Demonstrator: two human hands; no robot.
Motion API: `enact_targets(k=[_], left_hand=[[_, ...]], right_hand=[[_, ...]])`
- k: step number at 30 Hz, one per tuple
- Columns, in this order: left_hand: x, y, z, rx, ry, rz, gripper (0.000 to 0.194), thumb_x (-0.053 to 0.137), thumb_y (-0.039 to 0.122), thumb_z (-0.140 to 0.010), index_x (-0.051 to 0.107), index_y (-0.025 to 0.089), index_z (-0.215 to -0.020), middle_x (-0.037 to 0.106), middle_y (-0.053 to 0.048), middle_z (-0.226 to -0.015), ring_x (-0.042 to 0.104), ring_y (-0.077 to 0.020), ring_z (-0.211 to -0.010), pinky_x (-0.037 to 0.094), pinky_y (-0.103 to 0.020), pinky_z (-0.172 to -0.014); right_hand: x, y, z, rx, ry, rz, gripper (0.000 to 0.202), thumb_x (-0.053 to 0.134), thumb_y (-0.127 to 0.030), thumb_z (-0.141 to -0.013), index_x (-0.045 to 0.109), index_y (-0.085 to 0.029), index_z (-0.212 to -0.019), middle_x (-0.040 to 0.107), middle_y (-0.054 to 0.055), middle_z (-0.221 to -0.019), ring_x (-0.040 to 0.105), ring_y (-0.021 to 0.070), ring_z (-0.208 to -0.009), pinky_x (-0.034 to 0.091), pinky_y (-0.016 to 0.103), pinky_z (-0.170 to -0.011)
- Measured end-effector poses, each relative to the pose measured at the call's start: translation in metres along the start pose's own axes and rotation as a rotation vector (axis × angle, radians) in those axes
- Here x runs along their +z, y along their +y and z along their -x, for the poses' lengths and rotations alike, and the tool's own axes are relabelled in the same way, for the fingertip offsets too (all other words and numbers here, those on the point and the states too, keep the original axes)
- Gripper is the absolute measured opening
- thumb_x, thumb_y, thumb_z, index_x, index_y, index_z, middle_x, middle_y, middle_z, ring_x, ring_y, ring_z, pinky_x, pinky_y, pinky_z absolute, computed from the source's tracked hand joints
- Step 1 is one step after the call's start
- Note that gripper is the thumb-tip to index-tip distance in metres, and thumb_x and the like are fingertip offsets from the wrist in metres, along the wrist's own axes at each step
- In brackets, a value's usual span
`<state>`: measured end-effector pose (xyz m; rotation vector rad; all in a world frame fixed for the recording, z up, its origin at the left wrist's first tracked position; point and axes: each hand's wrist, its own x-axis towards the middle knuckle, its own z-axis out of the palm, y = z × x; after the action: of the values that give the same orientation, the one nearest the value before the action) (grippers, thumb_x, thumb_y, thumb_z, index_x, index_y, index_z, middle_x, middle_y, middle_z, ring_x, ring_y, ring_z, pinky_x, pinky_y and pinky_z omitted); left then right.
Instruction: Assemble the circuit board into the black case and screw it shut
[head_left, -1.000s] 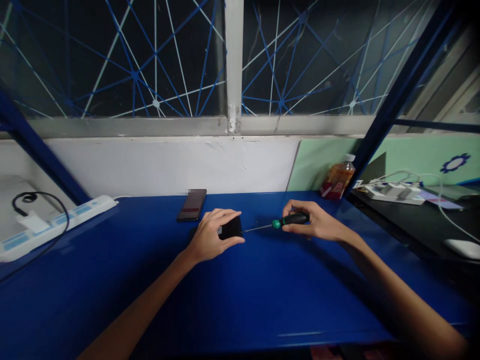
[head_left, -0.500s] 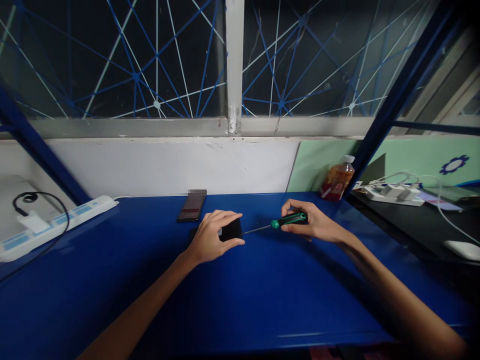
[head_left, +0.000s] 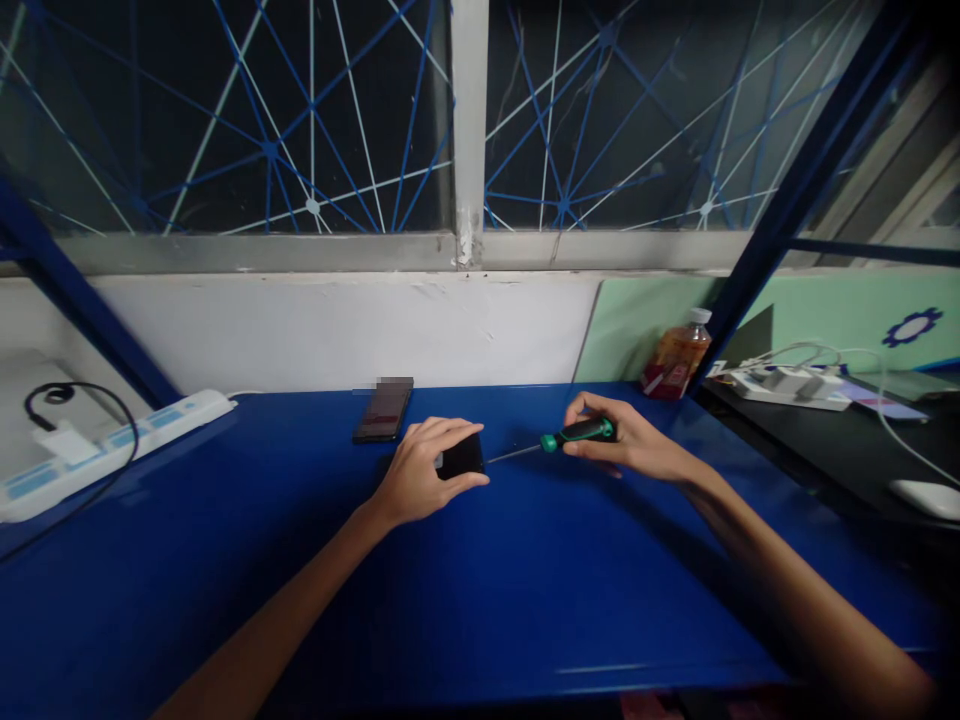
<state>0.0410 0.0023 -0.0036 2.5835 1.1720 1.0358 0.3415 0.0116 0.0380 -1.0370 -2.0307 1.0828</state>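
My left hand (head_left: pixel 420 472) is closed round a small black box-shaped object (head_left: pixel 463 457), thumb along its near side and fingers over the far side. Its kind cannot be made out, and its left part is hidden under the palm. In my right hand (head_left: pixel 622 440) is a screwdriver (head_left: pixel 581 433) with a black and green handle, lying almost level. The thin shaft points left, and its tip is at the right end face of the black object; whether it touches cannot be told.
On the blue table (head_left: pixel 525 580), a phone (head_left: pixel 385 408) lies behind my left hand. A white power strip (head_left: pixel 120 450) runs along the left. A drink bottle (head_left: pixel 679 355) stands at the back right. Further right are another power strip (head_left: pixel 795 388) and a white mouse (head_left: pixel 926 498) on a dark surface.
Almost nothing differs. Both hands, the black object and the screwdriver keep nearly the same places, with only a slight shift of the whole view.
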Motion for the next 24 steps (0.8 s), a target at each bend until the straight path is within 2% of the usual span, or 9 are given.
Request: enact_targets(k=[6,8,10,12,14,17,20,22,24], left_hand=[[0.0003,-0.0001,0.0001,-0.012,-0.005,0.005,0.059,0.071,0.052,-0.074,0.056,0.027,-0.125,0.064,-0.006,-0.120,0.055,-0.0266,-0.112,0.042,-0.047,-0.094],[0.0001,0.0002,0.0003,-0.016,-0.002,0.013,0.059,0.071,0.052,-0.074,0.056,0.027,-0.125,0.064,-0.006,-0.119,0.055,-0.0267,-0.112,0.042,-0.047,-0.094],[-0.0004,0.0003,0.0004,-0.015,0.002,0.022,0.060,0.071,0.052,-0.074,0.056,0.027,-0.126,0.064,-0.006,-0.119,0.055,-0.0274,-0.112,0.043,-0.048,-0.093],[-0.0009,0.0001,0.0001,-0.011,0.010,0.028,0.060,0.071,0.051,-0.074,0.056,0.027,-0.126,0.064,-0.007,-0.119,0.055,-0.0278,-0.112,0.043,-0.048,-0.093],[-0.0012,-0.0002,-0.0003,-0.011,0.017,0.032,0.060,0.072,0.051,-0.074,0.056,0.026,-0.126,0.064,-0.007,-0.119,0.055,-0.0277,-0.112,0.043,-0.048,-0.093],[-0.0014,0.0001,-0.0006,-0.017,0.016,0.033,0.060,0.072,0.050,-0.073,0.056,0.026,-0.126,0.064,-0.007,-0.119,0.055,-0.0271,-0.112,0.043,-0.047,-0.094],[-0.0013,0.0014,-0.0003,-0.017,0.006,0.035,0.059,0.072,0.051,-0.073,0.057,0.026,-0.124,0.064,-0.007,-0.120,0.055,-0.0271,-0.112,0.043,-0.047,-0.094],[-0.0012,0.0023,0.0000,-0.012,0.003,0.035,0.058,0.072,0.051,-0.073,0.057,0.027,-0.124,0.064,-0.006,-0.120,0.055,-0.0273,-0.112,0.043,-0.047,-0.094],[-0.0009,0.0030,0.0001,-0.009,0.003,0.033,0.057,0.072,0.051,-0.073,0.058,0.027,-0.123,0.064,-0.006,-0.120,0.055,-0.0275,-0.112,0.043,-0.047,-0.094]], right_hand=[[0.0047,0.0009,-0.0012,-0.127,0.179,0.385,0.037,0.053,-0.045,-0.089,0.062,-0.017,-0.067,0.049,-0.002,-0.054,0.041,0.0091,-0.048,0.030,0.025,-0.048],[0.0066,-0.0026,-0.0005,-0.168,0.191,0.369,0.033,0.051,-0.043,-0.089,0.061,-0.017,-0.071,0.052,-0.001,-0.060,0.042,0.0099,-0.053,0.032,0.026,-0.051],[0.0069,-0.0049,0.0002,-0.159,0.168,0.282,0.024,0.062,-0.043,-0.083,0.058,-0.019,-0.088,0.055,-0.002,-0.068,0.045,0.0109,-0.057,0.035,0.025,-0.052],[0.0056,-0.0046,0.0000,-0.118,0.114,0.182,0.035,0.071,-0.041,-0.075,0.052,-0.022,-0.097,0.055,-0.002,-0.070,0.047,0.0115,-0.058,0.036,0.024,-0.051],[0.0038,-0.0022,-0.0012,-0.098,0.082,0.130,0.034,0.073,-0.041,-0.073,0.051,-0.021,-0.091,0.055,-0.003,-0.069,0.048,0.0115,-0.059,0.036,0.024,-0.050],[0.0025,0.0022,-0.0034,-0.119,0.150,0.197,0.029,0.072,-0.044,-0.073,0.056,-0.019,-0.078,0.055,-0.002,-0.067,0.047,0.0114,-0.060,0.036,0.024,-0.053],[0.0036,0.0039,-0.0039,-0.122,0.198,0.353,0.032,0.060,-0.046,-0.083,0.061,-0.018,-0.070,0.051,-0.002,-0.058,0.042,0.0104,-0.053,0.031,0.025,-0.051],[0.0047,0.0029,-0.0033,-0.141,0.188,0.372,0.031,0.054,-0.044,-0.088,0.062,-0.018,-0.073,0.053,-0.001,-0.061,0.044,0.0110,-0.055,0.033,0.026,-0.053],[0.0049,0.0012,-0.0025,-0.174,0.170,0.296,0.023,0.058,-0.041,-0.085,0.059,-0.019,-0.088,0.057,0.001,-0.073,0.050,0.0131,-0.064,0.039,0.027,-0.059]])
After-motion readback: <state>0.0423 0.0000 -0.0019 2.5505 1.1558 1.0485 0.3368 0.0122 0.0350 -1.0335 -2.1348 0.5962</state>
